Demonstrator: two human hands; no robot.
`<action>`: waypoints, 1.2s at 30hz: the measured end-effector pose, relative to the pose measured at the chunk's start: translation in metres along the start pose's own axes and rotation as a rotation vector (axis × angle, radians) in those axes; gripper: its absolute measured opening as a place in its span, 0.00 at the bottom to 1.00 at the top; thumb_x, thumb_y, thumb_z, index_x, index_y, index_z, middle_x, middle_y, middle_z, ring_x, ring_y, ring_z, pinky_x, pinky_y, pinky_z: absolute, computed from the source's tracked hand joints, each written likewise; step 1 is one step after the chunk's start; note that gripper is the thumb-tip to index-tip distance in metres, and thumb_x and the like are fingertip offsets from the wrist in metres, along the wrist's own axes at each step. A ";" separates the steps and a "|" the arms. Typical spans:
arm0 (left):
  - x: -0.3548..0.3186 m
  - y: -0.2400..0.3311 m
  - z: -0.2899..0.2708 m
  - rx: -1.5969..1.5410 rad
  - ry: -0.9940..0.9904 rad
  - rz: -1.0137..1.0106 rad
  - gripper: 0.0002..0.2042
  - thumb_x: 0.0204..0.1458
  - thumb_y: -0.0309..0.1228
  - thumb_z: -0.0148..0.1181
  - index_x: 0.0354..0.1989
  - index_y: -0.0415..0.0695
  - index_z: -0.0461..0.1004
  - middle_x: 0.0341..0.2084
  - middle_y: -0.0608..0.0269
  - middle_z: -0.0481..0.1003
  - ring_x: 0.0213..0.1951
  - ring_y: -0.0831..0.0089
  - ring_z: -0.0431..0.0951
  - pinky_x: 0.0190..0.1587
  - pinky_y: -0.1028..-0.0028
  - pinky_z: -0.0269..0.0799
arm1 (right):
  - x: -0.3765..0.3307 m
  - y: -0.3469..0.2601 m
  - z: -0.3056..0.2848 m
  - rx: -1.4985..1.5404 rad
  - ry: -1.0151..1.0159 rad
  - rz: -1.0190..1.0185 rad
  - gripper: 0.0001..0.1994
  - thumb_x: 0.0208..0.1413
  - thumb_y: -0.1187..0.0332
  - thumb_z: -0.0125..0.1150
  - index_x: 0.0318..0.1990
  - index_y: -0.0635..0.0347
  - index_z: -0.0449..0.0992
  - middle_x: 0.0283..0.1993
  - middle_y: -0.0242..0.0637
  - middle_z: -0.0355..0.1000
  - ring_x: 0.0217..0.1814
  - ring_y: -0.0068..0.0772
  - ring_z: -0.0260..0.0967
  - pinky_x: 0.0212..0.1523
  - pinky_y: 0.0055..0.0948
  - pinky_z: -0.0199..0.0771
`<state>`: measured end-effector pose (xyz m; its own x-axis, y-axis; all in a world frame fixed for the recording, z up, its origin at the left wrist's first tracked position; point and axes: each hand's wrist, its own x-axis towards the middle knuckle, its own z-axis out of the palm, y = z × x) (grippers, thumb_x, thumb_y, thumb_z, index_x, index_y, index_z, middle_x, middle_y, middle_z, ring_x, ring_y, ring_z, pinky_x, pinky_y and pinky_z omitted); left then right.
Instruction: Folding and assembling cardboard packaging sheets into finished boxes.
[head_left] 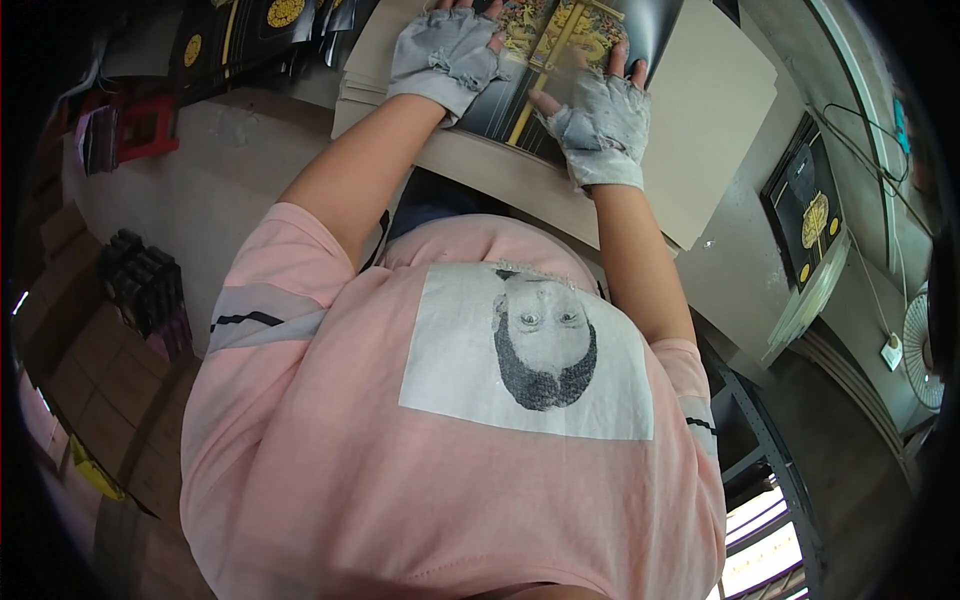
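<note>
Both of my hands wear grey fingerless work gloves with worn, torn patches. A glossy printed sheet [560, 78], black and silver with gold ornament, lies on a stack of grey-beige cardboard boards [708, 112]. My left hand [447, 62] rests on the sheet's left side, fingers stretched toward the top of the picture, where their tips are partly cut off. Flat on the right part of the sheet lies my right hand [603, 125], its fingers spread and the thumb pointing left. Neither hand grips anything. The sheet's far end runs out of view.
Black-and-gold printed pieces [225, 45] lie at the upper left, near a red plastic stool [148, 128]. More printed sheets [808, 215] are stacked at the right, beside hanging cables and a white fan [922, 345]. Cartons [110, 350] and dark bundles [140, 280] stand lower left.
</note>
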<state>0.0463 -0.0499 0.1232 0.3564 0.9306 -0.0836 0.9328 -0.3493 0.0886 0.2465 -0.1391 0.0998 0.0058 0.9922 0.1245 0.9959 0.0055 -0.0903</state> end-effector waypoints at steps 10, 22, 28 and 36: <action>0.001 0.001 -0.001 -0.024 0.000 -0.001 0.27 0.64 0.45 0.46 0.70 0.50 0.69 0.71 0.44 0.64 0.71 0.48 0.63 0.72 0.55 0.58 | -0.003 0.000 -0.009 -0.077 -0.140 -0.047 0.42 0.48 0.26 0.60 0.69 0.35 0.70 0.79 0.50 0.55 0.81 0.68 0.46 0.72 0.60 0.53; 0.038 0.013 0.022 -0.328 0.112 0.240 0.26 0.60 0.40 0.53 0.68 0.48 0.70 0.61 0.49 0.75 0.60 0.53 0.76 0.64 0.58 0.69 | -0.007 0.007 -0.016 -0.095 -0.207 -0.070 0.41 0.50 0.27 0.59 0.70 0.32 0.70 0.80 0.45 0.53 0.82 0.63 0.45 0.74 0.62 0.50; 0.173 -0.065 0.165 -1.913 -0.312 -0.527 0.25 0.65 0.53 0.54 0.55 0.44 0.76 0.44 0.56 0.81 0.43 0.62 0.80 0.49 0.58 0.77 | 0.003 -0.016 -0.025 -0.090 -0.115 -0.226 0.41 0.50 0.27 0.61 0.69 0.33 0.70 0.78 0.48 0.56 0.79 0.66 0.51 0.68 0.54 0.60; 0.167 0.008 0.063 -3.473 0.275 -2.930 0.27 0.66 0.58 0.49 0.59 0.48 0.73 0.50 0.50 0.79 0.51 0.61 0.80 0.54 0.61 0.77 | -0.010 0.009 -0.013 -0.082 -0.211 -0.067 0.42 0.50 0.27 0.59 0.71 0.29 0.68 0.81 0.43 0.51 0.83 0.61 0.42 0.76 0.65 0.44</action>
<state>0.1166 0.0956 0.0472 0.7601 0.2077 -0.6158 -0.3525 -0.6643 -0.6591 0.2565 -0.1508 0.1109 -0.0705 0.9941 -0.0829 0.9975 0.0702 -0.0066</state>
